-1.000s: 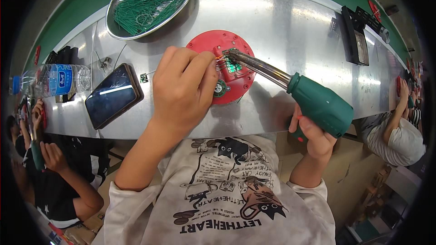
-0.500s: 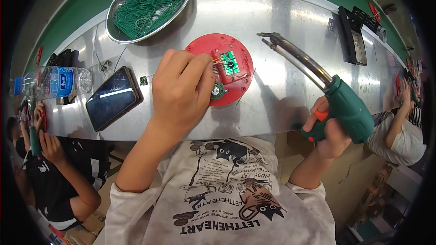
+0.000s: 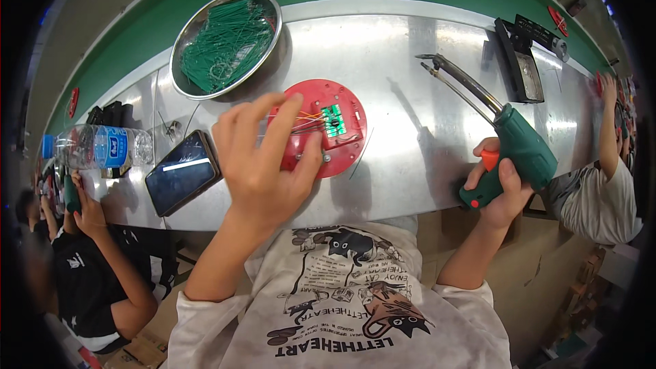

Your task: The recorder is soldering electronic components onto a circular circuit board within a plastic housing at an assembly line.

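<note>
A round red plastic housing (image 3: 314,92) lies on the metal bench in front of me. A small green circuit board (image 3: 333,121) sits on it, with several thin coloured wires (image 3: 307,121) running left from its edge. My left hand (image 3: 256,157) hovers over the housing's left side, fingers spread around the wires; I see nothing gripped in it. My right hand (image 3: 504,195) is wrapped around the handle of a green soldering gun (image 3: 525,150) with an orange trigger. Its metal tip (image 3: 427,61) points up and left, clear of the housing.
A steel bowl (image 3: 273,44) of green wires stands at the back left. Left of me lie a phone (image 3: 181,174) and a plastic bottle (image 3: 102,147). A black stand (image 3: 523,68) is at the back right. Co-workers sit on both sides, a person's arm (image 3: 123,266) at left.
My left hand's fingers have opened from a pinch at the wires and spread apart. The whole view has shifted, so the bench things sit lower. The soldering gun stays in my right hand.
</note>
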A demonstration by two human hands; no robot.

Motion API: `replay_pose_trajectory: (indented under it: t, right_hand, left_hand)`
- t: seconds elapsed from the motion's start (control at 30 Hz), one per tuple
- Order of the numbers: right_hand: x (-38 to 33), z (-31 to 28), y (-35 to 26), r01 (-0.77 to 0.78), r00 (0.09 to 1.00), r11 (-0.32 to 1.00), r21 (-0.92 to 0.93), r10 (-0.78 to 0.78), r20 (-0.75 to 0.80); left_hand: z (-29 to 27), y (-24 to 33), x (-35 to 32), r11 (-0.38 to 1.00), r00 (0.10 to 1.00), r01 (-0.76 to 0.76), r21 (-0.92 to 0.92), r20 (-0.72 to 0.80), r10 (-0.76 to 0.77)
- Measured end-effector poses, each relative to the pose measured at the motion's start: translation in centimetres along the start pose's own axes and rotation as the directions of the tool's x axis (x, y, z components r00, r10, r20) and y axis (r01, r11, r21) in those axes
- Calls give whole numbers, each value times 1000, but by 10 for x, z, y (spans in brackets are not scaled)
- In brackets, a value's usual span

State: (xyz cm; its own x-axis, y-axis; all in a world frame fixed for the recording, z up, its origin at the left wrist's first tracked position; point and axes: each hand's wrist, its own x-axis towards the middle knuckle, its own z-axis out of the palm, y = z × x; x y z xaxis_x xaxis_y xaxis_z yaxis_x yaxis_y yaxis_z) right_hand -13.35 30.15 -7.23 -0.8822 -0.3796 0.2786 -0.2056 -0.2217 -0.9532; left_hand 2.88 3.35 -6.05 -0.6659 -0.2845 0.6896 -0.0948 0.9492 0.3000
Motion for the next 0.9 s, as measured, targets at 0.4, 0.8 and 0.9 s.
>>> replay_pose_trajectory:
  t: [0.4,0.8,0.9]
  right_hand:
    - [6,-16,-4,-8,936,986,165,65,-345]
    - [-7,-23,21,102,818,982,157,7,-575]
    - [-4,-22,20,140,811,989,52,-85,-579]
  left_hand:
    - [94,-32,171,973,901,-189,135,417,117]
    - [325,-15,326,916,853,375,145,332,-402]
    - [354,-9,327,840,795,526,131,275,-541]
